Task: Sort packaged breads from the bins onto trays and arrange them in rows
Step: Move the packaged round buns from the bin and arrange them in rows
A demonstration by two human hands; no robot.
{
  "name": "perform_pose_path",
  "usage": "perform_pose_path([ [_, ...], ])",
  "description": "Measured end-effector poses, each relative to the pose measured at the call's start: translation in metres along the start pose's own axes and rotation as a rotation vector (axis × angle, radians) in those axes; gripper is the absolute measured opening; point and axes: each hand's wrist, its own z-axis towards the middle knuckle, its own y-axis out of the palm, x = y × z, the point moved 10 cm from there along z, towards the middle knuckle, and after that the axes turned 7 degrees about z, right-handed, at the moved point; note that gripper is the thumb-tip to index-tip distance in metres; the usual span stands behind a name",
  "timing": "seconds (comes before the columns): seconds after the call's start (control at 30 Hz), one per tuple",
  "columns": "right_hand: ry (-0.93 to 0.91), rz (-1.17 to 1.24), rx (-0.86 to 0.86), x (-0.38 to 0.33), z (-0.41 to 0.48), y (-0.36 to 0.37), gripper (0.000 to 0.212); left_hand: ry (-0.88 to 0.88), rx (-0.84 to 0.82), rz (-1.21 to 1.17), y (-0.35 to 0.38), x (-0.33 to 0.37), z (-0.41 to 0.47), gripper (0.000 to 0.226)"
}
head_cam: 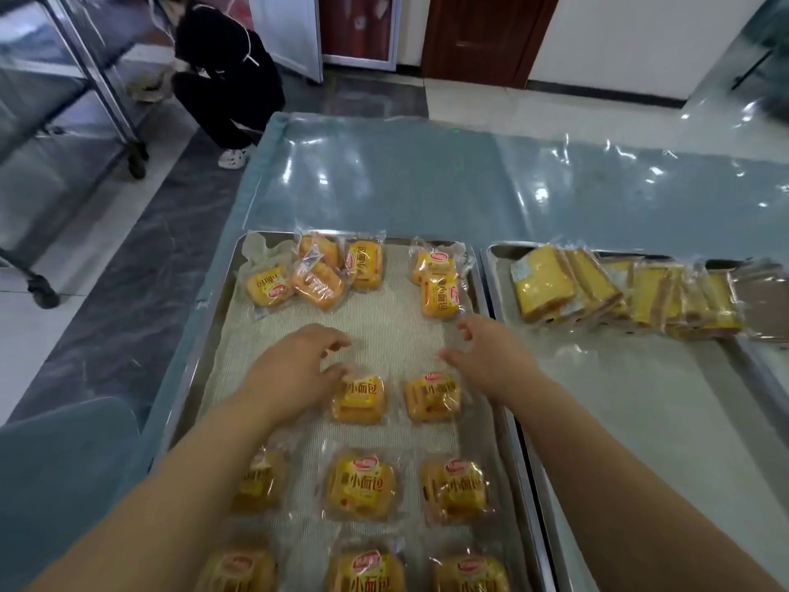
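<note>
A steel tray [222, 318] with a ribbed liner holds several small orange breads in clear yellow-printed packs. The near ones lie in rows, such as one pack [359, 400] and its neighbour [432, 398]. A loose heap [318, 273] and two more packs [439, 284] lie at the tray's far end. My left hand [294, 371] hovers over the liner, its thumb touching the pack's upper left corner, fingers loosely curled. My right hand [491, 356] is spread over the tray's right side and holds nothing.
A second tray [497, 267] on the right carries a leaning row of sliced-bread packs [619, 292]. Both trays sit on a table under blue-green plastic sheet [469, 185]. A crouching person [226, 79] and a wheeled steel rack [106, 87] are at far left.
</note>
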Motion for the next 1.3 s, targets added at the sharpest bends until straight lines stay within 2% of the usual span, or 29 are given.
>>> perform_pose_path([
  [0.13, 0.075, 0.07, 0.081, 0.002, 0.042, -0.009, 0.055, -0.076, 0.097, 0.089, -0.019, -0.025, 0.042, 0.05],
  [0.2, 0.119, 0.058, 0.102, 0.004, 0.058, -0.008, 0.067, -0.133, 0.144, 0.12, -0.025, -0.037, 0.058, 0.052],
  [0.27, 0.155, 0.009, 0.122, 0.004, 0.068, -0.006, 0.077, -0.198, 0.162, 0.099, -0.026, -0.048, 0.069, 0.058],
  [0.4, 0.174, -0.131, 0.159, 0.0, 0.08, 0.002, 0.084, -0.317, 0.146, 0.058, -0.02, -0.071, 0.082, 0.081],
  [0.6, 0.138, -0.14, 0.17, -0.001, 0.077, 0.009, 0.076, -0.394, 0.15, 0.004, -0.013, -0.087, 0.084, 0.083],
  [0.67, 0.074, -0.097, 0.155, -0.003, 0.073, 0.011, 0.072, -0.404, 0.137, -0.014, -0.011, -0.085, 0.078, 0.075],
  [0.77, -0.072, -0.12, 0.093, -0.014, 0.066, 0.014, 0.066, -0.336, 0.161, -0.119, -0.013, -0.072, 0.069, 0.057],
  [0.87, -0.208, -0.246, -0.059, -0.024, 0.063, 0.025, 0.066, -0.232, 0.179, -0.247, -0.015, -0.055, 0.06, 0.043],
  [0.93, -0.246, -0.34, -0.168, -0.024, 0.062, 0.034, 0.069, -0.124, 0.202, -0.252, -0.018, -0.041, 0.056, 0.034],
  [1.07, -0.222, -0.28, -0.229, -0.018, 0.06, 0.039, 0.078, 0.08, 0.289, -0.178, -0.023, -0.024, 0.053, 0.039],
  [1.17, -0.216, -0.224, -0.199, -0.013, 0.057, 0.037, 0.078, 0.17, 0.126, -0.066, -0.001, -0.019, 0.058, 0.043],
  [1.23, -0.215, -0.211, -0.199, -0.01, 0.055, 0.038, 0.078, 0.158, 0.005, -0.043, 0.01, -0.023, 0.058, 0.04],
  [1.3, -0.213, -0.2, -0.204, -0.009, 0.054, 0.038, 0.08, 0.122, -0.047, -0.031, 0.014, -0.028, 0.056, 0.03],
])
